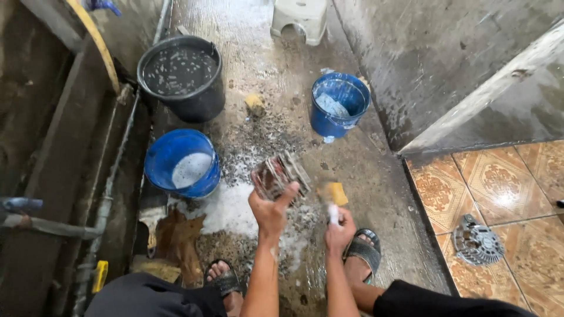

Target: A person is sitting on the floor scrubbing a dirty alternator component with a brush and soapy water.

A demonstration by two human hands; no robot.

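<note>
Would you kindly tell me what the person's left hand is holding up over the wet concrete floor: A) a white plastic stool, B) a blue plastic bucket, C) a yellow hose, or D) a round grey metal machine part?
D: the left hand grips the round grey metal machine part, raised above the foam.

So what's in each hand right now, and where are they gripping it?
Left hand holds a round metal machine part by its lower edge. Right hand grips a soapy brush by its handle; the bristle end is blurred.
</note>
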